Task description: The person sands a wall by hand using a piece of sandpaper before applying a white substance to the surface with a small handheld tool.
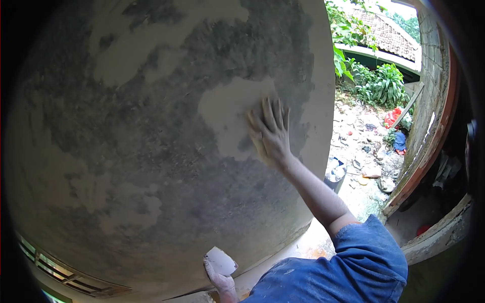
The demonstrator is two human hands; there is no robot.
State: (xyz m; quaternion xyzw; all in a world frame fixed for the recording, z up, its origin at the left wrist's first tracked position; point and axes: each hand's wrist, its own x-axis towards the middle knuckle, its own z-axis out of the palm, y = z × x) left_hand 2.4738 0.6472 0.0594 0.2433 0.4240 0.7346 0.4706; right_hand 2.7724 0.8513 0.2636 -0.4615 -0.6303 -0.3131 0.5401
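Note:
My right hand lies against a grey, patchy wall, its fingers stretched upward and spread. It rests at the right edge of a pale, smooth patch. Nothing shows between the palm and the wall, though the underside of the hand is hidden. Low in the view, my left hand is closed around a flat white piece with uneven edges. That piece is tilted and held apart from the wall.
Past the wall's right edge is an opening with rubble-strewn ground, a dark bucket and green plants. A curved-looking frame borders the right side. A slatted vent is at lower left.

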